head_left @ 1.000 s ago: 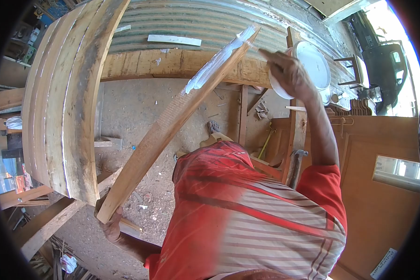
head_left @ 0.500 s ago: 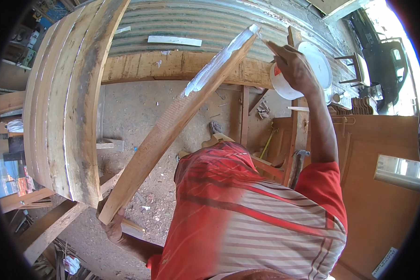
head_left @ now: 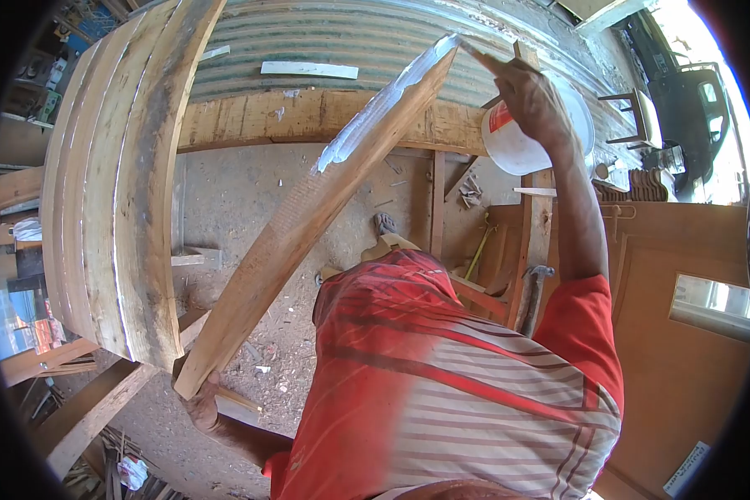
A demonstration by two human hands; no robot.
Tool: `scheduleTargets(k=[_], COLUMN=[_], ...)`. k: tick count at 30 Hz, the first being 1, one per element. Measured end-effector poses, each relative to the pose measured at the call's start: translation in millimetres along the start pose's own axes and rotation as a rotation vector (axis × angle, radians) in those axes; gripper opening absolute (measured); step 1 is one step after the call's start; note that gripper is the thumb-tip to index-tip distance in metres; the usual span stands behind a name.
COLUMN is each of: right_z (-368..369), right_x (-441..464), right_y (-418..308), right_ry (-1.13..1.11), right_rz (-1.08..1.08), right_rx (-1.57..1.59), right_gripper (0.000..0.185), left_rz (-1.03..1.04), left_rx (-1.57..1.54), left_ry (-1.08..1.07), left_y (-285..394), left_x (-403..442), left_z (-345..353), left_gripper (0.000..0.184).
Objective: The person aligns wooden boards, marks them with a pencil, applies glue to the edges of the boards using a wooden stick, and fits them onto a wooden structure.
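Note:
A long wooden plank (head_left: pixel 275 250) slants from the lower left to the upper middle, its far part resting over a wooden beam (head_left: pixel 300 117). White paste (head_left: pixel 383 108) coats the upper edge at its far end. My left hand (head_left: pixel 202 400) grips the near end from below, fingers partly hidden. My right hand (head_left: pixel 533 102) is closed on a thin brown stick-like spreader (head_left: pixel 482 58), whose tip is near the plank's far end. Behind and below that hand stands a white bucket (head_left: pixel 512 150) with a red label.
Joined curved boards (head_left: pixel 112 183) stand at the left. A hammer (head_left: pixel 532 296) hangs by a post at the right, near a wooden door panel (head_left: pixel 642 358). A white strip (head_left: pixel 308 70) lies on corrugated sheeting (head_left: pixel 358 42). A chair (head_left: pixel 642 121) is beyond the bucket.
My right hand has moved up, bringing the spreader's tip to the plank's far end. The plank has shifted slightly up and left in view. My left hand keeps its grip.

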State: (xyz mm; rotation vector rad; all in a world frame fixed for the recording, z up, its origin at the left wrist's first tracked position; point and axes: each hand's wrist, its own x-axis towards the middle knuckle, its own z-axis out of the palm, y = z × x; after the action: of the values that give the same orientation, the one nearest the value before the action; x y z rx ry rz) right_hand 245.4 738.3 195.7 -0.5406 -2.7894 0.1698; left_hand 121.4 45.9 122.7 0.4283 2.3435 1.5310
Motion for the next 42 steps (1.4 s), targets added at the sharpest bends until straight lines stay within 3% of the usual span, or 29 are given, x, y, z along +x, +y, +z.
scheduleTargets(k=[4, 8, 11, 12, 15, 16, 19, 22, 25, 28, 31, 35, 36, 42], right_z=[-5.0, 1.5, 4.7, 6.3, 6.9, 11.3, 16.6, 14.0, 9.4, 2.2, -8.2, 7.4, 9.3, -13.2], right_x=[6.7, 9.2, 7.8, 4.8, 7.4, 6.1, 0.7, 8.0, 13.3, 5.3, 7.9, 18.6, 15.9, -28.7], right_y=[-5.8, -2.0, 0.2, -2.9, -2.0, 1.9, 4.6, 11.6, -0.1, -15.5, -24.5, -4.4, -5.0, -92.0], right_ry=[0.005, -0.011, 0.043, 0.035, -0.012, 0.105, 0.078, 0.095, 0.035, -0.118, -0.182, 0.040, -0.006, -0.169], right_rz=[-0.054, 0.105, -0.063, -0.072, 0.140, 0.049, -0.051, 0.084, 0.040, -0.062, -0.026, -0.032, -0.037, -0.159], right_rx=[0.052, -0.119, 0.075, -0.004, -0.145, -0.045, -0.086, -0.106, -0.003, 0.155, 0.208, 0.086, 0.148, 0.300], right_gripper=[0.060, 0.057, 0.061, 0.062, 0.062, 0.064, 0.064, 0.053, 0.040, 0.035, 0.033, 0.034, 0.035, 0.038], left_rz=[-0.020, -0.013, -0.040, -0.036, -0.056, -0.066, -0.020, -0.006, -0.035, -0.044, -0.036, -0.112, -0.085, -0.085], left_rx=[-0.063, -0.017, -0.034, -0.047, -0.070, -0.074, 0.005, -0.055, -0.070, -0.055, -0.043, -0.085, -0.069, -0.093], left_ry=[-0.007, -0.025, 0.003, 0.005, -0.003, 0.003, 0.008, -0.013, -0.028, 0.035, 0.010, 0.067, 0.077, 0.075], left_y=[-0.5, 0.1, 6.1, 5.1, 2.4, 1.7, 0.0, -2.0, -2.1, -0.7, 8.0, 20.8, 19.9, 21.9], left_x=[2.2, 2.0, -1.6, -1.8, 0.0, 0.0, -3.9, -0.9, -2.2, -6.0, -3.3, -1.2, -1.1, -3.6], left_z=[-1.7, 0.0, 4.3, 5.0, 4.1, 3.4, 3.0, 1.5, -1.0, 5.4, 9.9, 16.4, 16.8, 20.9], left_gripper=[0.048, 0.048, 0.047, 0.047, 0.047, 0.047, 0.047, 0.047, 0.047, 0.048, 0.048, 0.047, 0.048, 0.049])
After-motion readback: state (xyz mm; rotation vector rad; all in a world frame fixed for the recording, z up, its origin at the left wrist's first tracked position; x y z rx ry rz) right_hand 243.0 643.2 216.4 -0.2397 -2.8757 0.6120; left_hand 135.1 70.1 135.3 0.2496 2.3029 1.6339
